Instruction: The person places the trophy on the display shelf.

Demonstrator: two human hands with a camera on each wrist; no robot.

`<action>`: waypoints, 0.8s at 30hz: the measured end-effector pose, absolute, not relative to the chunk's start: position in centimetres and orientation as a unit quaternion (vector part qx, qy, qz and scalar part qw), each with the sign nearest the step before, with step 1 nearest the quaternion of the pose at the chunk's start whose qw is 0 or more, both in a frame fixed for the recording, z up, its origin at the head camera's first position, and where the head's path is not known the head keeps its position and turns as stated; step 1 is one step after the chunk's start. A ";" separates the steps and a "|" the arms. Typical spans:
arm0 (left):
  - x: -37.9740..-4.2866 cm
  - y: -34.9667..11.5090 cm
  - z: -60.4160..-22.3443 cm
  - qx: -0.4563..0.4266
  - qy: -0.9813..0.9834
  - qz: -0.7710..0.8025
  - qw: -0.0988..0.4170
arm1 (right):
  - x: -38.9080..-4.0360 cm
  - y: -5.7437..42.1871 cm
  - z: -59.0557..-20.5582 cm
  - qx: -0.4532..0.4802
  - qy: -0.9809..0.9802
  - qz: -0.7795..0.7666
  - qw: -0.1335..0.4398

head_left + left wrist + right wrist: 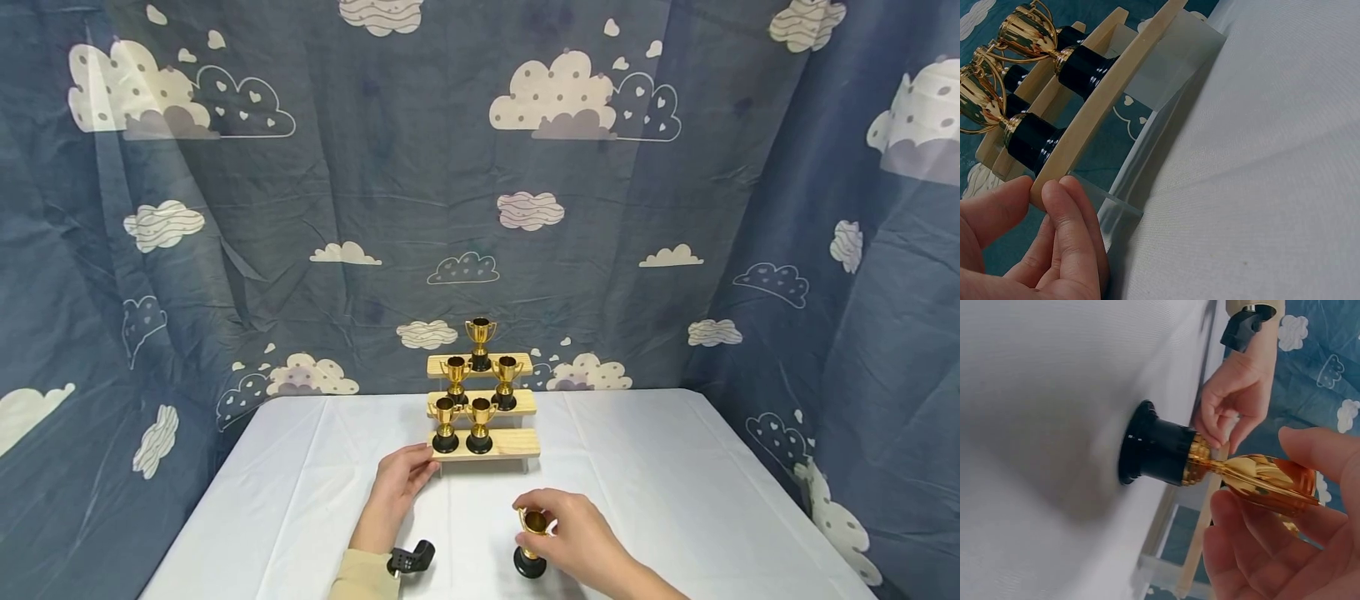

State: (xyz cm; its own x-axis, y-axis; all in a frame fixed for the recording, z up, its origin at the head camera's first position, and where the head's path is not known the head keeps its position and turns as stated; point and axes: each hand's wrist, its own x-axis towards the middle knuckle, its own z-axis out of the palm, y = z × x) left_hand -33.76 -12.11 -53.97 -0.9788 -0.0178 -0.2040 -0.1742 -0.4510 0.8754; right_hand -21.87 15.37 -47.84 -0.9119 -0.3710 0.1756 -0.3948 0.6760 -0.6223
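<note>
At the front of the table, my right hand (573, 537) holds a small gold trophy cup (530, 564) by its bowl, between thumb and fingers. The trophy's black base (1160, 450) is upright, close over the white cloth. My left hand (401, 482) pinches the left end of the lowest wooden shelf (1113, 94) of a three-tier stand (513, 443). Similar trophies stand on it: one on the top tier (480, 342), two on the middle and two on the lowest. The lowest tier's pair (480, 425) sits toward its left side, with bare wood to the right.
A white cloth (637, 475) covers the table. Blue curtains (420, 167) with cloud prints hang behind it and at both sides. Clear supports (1194, 56) hold up the shelves. A black device (412, 557) is strapped on my left wrist.
</note>
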 end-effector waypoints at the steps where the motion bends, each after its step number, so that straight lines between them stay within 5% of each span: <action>1: -33.8 -12.1 -54.0 -0.092 0.522 0.846 0.047 | -21.9 15.4 -47.9 0.205 -0.917 0.341 0.015; 24: -34.0 -12.1 -54.1 -0.096 0.517 0.850 0.042 | -21.6 15.7 -48.9 0.178 -0.920 0.350 0.004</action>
State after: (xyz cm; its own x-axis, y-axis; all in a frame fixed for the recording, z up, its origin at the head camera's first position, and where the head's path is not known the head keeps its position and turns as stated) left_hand -34.03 -12.06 -54.12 -0.9779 -0.0274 -0.2072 -0.1714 -0.4619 0.8702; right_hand -21.60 15.73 -48.90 -0.9369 -0.3241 0.1310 -0.3294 0.6925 -0.6418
